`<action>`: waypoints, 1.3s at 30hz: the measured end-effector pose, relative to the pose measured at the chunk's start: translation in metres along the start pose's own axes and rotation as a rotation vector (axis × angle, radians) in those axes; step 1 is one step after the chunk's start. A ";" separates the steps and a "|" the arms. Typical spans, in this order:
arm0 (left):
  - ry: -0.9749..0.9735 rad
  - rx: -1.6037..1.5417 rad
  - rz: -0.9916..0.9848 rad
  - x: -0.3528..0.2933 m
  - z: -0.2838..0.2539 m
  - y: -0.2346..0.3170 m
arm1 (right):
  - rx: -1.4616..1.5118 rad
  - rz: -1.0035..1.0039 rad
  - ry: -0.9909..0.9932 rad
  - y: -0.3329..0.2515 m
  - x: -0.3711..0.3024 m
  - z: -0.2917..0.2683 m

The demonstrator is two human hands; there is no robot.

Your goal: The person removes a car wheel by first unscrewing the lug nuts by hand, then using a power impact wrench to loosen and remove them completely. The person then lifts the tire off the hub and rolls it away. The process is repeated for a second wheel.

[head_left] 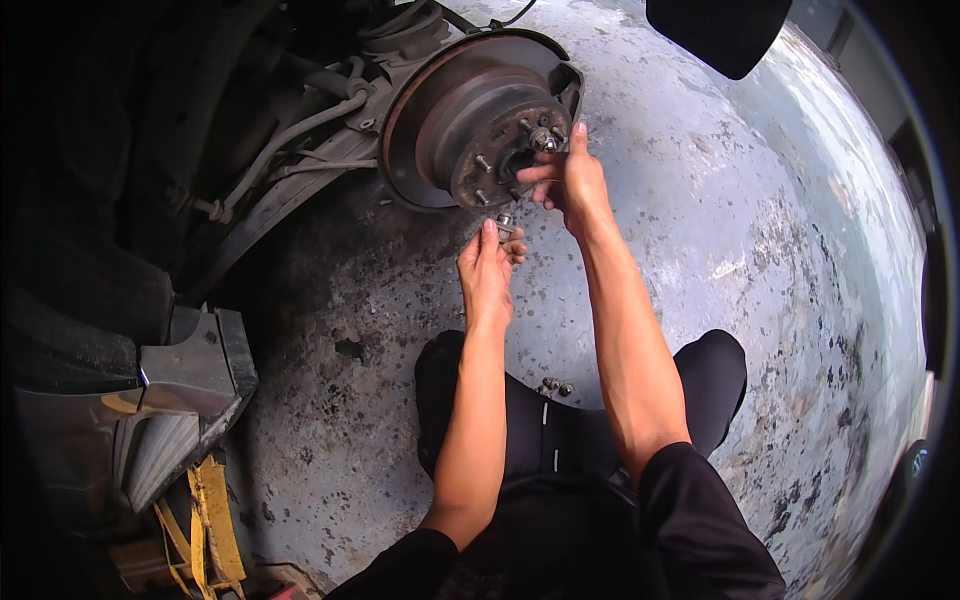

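A brake disc [430, 125] with a rusty, dark hub face [468, 172] and bare wheel studs stands ahead of me. A shiny lug nut [543, 139] sits on an upper stud. Close beside it is my right hand [577, 185], thumb raised and fingers apart, reaching across the hub's right side. Below the hub, my left hand [487, 275] is closed, pinching a metal lug nut [505, 220] at its fingertips. Its fingers partly hide whether more than one nut is held.
Several loose lug nuts [556, 387] lie on the worn grey floor [350, 430] between my knees. Suspension arms [310, 165] run left of the disc. At lower left are a bumper corner [190, 420] and a yellow jack stand [212, 520]. A dark flap [715, 35] hangs at top right.
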State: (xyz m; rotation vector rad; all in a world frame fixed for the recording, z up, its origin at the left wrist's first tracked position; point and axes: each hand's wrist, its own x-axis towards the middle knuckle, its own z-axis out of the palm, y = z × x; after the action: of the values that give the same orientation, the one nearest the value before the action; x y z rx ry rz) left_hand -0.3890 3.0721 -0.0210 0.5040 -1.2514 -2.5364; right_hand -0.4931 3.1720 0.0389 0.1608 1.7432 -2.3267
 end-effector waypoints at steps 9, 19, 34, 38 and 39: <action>0.010 0.181 -0.025 0.015 0.021 0.002 | -0.526 -0.644 -0.039 0.060 -0.060 -0.019; -0.149 0.251 -0.094 0.052 0.076 0.027 | 0.015 -0.501 0.346 0.050 0.015 -0.030; -0.178 -0.065 -0.233 0.077 0.076 0.025 | -0.043 -0.415 0.407 0.025 0.027 -0.023; -0.170 -0.078 -0.248 0.080 0.079 0.023 | -0.080 -0.335 0.368 0.021 0.027 -0.025; -0.170 -0.082 -0.253 0.079 0.081 0.024 | -0.173 -0.415 0.388 0.023 0.026 -0.025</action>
State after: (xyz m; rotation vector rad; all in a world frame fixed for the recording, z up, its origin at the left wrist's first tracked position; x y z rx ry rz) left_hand -0.4918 3.0847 0.0293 0.4628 -1.1991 -2.8825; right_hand -0.5139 3.1872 0.0045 0.2554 2.3519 -2.5329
